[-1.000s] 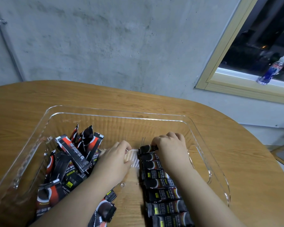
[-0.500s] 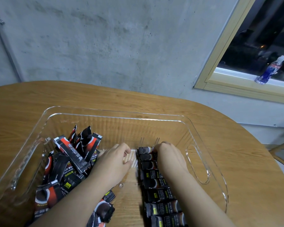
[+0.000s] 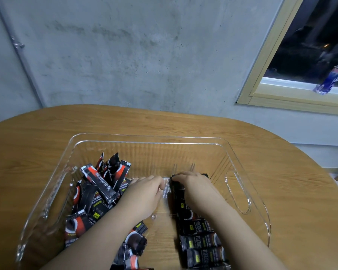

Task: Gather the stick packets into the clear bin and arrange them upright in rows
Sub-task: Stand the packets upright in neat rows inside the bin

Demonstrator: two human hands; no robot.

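A clear plastic bin (image 3: pixel 148 138) stands on the wooden table. A loose pile of black and red stick packets (image 3: pixel 98 193) leans in its left half. A row of black stick packets (image 3: pixel 201 242) runs along the right half, from the near edge to the far end. My right hand (image 3: pixel 195 185) lies over the far end of that row, fingers curled down round the farthest packets. My left hand (image 3: pixel 144 193) rests between pile and row, fingers loosely curled, with nothing seen in it. The packets under my right hand are mostly hidden.
The bin has a cut-out handle (image 3: pixel 237 191) in its right wall. The wooden table (image 3: pixel 291 191) curves away at the right. A concrete wall stands behind it, and a blue bottle (image 3: pixel 332 78) sits on the window sill at far right.
My right hand has slid forward and down over the far end of the row, its fingers now curling round the last packets. My left hand has barely moved.
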